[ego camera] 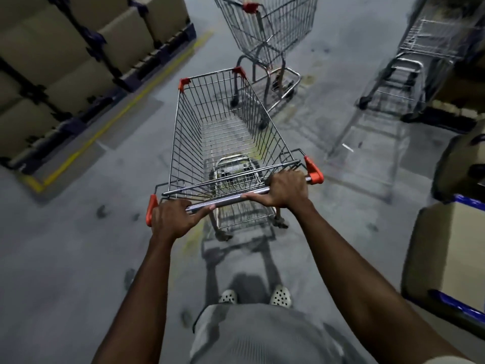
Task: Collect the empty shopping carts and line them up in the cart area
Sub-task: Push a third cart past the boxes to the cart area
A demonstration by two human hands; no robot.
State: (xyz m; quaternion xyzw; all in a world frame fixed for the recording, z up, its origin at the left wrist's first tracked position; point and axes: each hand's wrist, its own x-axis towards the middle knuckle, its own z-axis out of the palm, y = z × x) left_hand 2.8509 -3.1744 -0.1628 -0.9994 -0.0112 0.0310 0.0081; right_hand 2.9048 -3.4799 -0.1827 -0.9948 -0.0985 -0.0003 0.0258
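An empty wire shopping cart (pixel 225 132) with orange corner caps stands straight in front of me. My left hand (pixel 174 219) grips the left end of its chrome handle bar (pixel 231 199). My right hand (pixel 286 189) grips the right end of the same bar. A second empty cart (pixel 267 32) stands just beyond its front, a little to the right. A third cart (pixel 430 46), blurred, stands at the far right.
Stacked cardboard boxes (pixel 60 56) on dark pallets line the left, behind a yellow floor line (pixel 110 127). More boxes with blue strapping (pixel 451 240) crowd the right edge. Grey concrete floor runs down the middle of the aisle. My shoes show below the cart.
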